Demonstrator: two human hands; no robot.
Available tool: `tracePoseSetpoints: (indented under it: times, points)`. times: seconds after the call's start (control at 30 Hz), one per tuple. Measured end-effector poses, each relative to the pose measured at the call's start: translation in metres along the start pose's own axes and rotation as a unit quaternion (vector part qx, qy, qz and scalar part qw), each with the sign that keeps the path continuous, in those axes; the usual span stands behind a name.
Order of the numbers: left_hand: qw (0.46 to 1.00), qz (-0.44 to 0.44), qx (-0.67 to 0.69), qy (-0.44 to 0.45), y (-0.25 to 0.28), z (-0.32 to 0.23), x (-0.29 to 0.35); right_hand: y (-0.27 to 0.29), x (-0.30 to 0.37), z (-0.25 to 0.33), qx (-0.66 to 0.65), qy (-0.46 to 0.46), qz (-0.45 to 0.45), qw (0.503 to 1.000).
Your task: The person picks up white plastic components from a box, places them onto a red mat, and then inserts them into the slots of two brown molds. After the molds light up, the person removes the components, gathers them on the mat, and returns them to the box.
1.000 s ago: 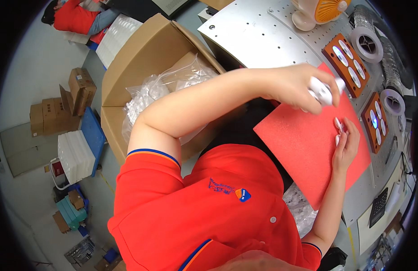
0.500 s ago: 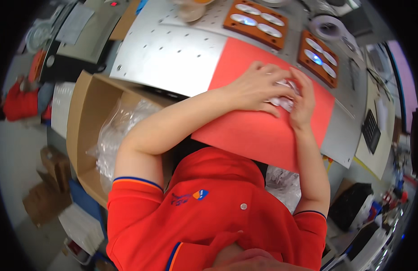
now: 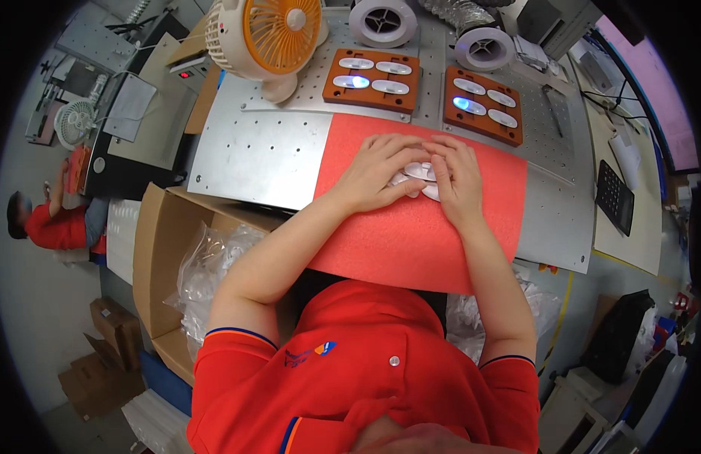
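Both of my hands lie together on a red foam mat [image 3: 380, 242] spread over a grey metal bench. My left hand [image 3: 377, 170] and my right hand [image 3: 458, 175] cover a small cluster of white oval plastic parts [image 3: 418, 175], with fingers curled over them. Only a few of the white pieces show between my fingers. Beyond the mat stand two orange-brown fixture trays, a left tray [image 3: 373, 76] and a right tray [image 3: 483, 106], each with white oval parts set in pockets.
An orange-and-cream desk fan [image 3: 263, 38] stands at the bench's far left. An open cardboard box [image 3: 157, 257] holding clear plastic bags sits left of me. A black calculator [image 3: 615, 195] lies at the right. Another person in red [image 3: 51, 219] is at far left.
The view has swung so the bench lies squarely ahead. My hands, earlier apart with one raised holding white parts, have come together flat on the red mat over the pieces.
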State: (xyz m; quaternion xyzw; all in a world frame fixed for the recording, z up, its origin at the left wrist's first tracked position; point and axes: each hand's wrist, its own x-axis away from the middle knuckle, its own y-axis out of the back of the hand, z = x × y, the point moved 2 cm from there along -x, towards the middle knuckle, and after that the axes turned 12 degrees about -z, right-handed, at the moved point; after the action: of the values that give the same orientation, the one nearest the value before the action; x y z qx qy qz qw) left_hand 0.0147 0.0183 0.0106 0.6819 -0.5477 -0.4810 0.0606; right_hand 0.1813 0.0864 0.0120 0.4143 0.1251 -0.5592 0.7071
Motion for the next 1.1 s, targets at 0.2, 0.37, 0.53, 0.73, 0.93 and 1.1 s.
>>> tracePoseSetpoints:
  times: [0.2,0.37,0.53,0.73,0.93,1.1]
  points:
    - [1.0,-0.012,0.016,0.009,0.006,0.0,-0.001,-0.005,-0.002,0.001,0.07,0.031,-0.042,0.996]
    - [0.999,-0.023,0.017,0.023,0.003,0.003,-0.001,-0.005,-0.002,0.004,0.025,-0.028,0.025,0.999]
    - [0.999,-0.021,0.015,0.02,0.001,0.002,-0.004,-0.002,-0.001,0.004,0.029,-0.023,0.023,0.999]
    - [0.999,-0.02,0.015,0.032,0.006,0.003,0.003,-0.015,0.008,0.001,0.015,-0.01,0.011,1.0]
    - [0.999,-0.015,0.016,0.027,0.0,0.0,-0.001,-0.008,0.008,0.001,0.034,0.002,0.003,0.999]
    - [1.0,-0.01,0.007,0.026,0.002,0.001,0.0,-0.009,0.006,0.003,0.027,0.005,0.008,1.0]
